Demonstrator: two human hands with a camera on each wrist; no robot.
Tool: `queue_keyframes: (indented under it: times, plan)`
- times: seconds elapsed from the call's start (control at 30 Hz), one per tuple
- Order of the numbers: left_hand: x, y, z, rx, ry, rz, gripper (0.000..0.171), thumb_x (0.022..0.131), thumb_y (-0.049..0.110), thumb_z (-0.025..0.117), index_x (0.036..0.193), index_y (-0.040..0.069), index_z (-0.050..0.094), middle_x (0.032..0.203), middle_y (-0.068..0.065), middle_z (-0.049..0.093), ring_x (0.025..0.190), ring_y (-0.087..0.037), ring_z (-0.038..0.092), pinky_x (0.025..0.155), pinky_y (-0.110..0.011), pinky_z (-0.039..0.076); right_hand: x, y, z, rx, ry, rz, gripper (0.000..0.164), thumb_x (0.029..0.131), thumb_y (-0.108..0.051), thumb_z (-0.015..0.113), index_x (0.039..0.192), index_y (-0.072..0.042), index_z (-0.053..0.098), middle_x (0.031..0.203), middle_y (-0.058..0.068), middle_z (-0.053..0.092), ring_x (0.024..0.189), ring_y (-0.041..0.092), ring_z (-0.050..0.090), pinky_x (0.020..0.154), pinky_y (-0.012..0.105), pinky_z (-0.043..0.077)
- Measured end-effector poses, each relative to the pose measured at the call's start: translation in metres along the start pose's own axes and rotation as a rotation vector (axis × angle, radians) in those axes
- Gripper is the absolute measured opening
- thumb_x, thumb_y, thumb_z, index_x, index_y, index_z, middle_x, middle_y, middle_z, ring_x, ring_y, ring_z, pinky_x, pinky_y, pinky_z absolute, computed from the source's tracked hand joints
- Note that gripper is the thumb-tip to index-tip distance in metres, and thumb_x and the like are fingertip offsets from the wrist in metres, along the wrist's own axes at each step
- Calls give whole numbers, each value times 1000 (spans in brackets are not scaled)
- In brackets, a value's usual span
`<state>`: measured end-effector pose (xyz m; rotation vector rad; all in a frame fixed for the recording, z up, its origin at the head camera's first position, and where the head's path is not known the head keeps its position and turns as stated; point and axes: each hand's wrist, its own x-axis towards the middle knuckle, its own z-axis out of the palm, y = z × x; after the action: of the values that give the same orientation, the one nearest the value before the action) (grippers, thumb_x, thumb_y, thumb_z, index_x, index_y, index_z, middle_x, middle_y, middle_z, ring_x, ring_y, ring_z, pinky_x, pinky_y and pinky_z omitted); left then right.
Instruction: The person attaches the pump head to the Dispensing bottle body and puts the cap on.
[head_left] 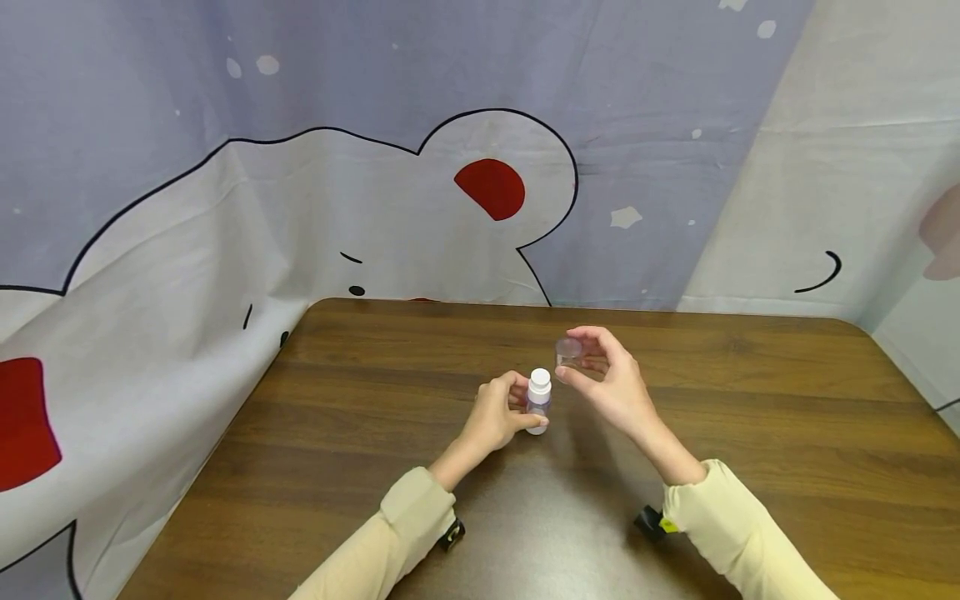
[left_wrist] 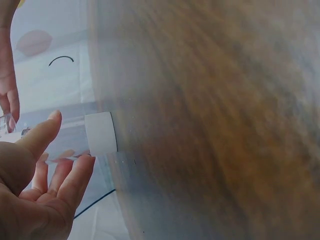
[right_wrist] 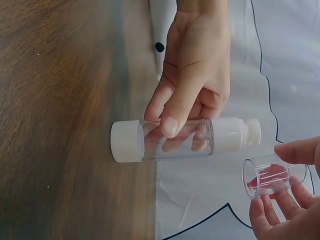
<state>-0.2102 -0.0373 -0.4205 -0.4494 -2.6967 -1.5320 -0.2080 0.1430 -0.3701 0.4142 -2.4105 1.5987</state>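
Note:
My left hand (head_left: 491, 414) grips a small clear pump bottle (head_left: 539, 390) with a white base and a white top. The bottle stands upright, thumb on one side and fingers round the other in the right wrist view; whether its base (left_wrist: 101, 134) touches the table I cannot tell. Just right of the bottle's top and slightly higher, my right hand (head_left: 618, 387) pinches a clear plastic cap (head_left: 567, 350) between thumb and fingers. The right wrist view has the cap (right_wrist: 267, 176) apart from the white pump top (right_wrist: 252, 132), its open end toward it.
Beneath both hands lies a brown wood-grain table (head_left: 337, 467). A patterned cloth (head_left: 360, 200) with white cartoon shapes hangs behind its far edge and along the left side. Small dark devices, one (head_left: 651, 523) at the right cuff, sit at both wrists.

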Motion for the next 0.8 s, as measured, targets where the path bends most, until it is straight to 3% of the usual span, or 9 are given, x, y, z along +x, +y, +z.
queue_keyframes:
  times: [0.5,0.8]
  plan:
    - [-1,0,0,-1,2,3,44,70,9,85,105,-2,61,99,-16,71,91,-27,70,78,-32,58,-2,-6,12,140,16,-115,47,85,2,69,128,-1,51,121,17,59,103,1,55,90,14,47]
    - [-1,-1,-1,-2,-3,9,44,70,10,85,105,-2,61,101,-17,71,92,-28,70,78,-33,59,-6,-5,20,115,-8,-141,47,87,0,67,130,-2,50,123,15,60,104,0,55,90,14,47]
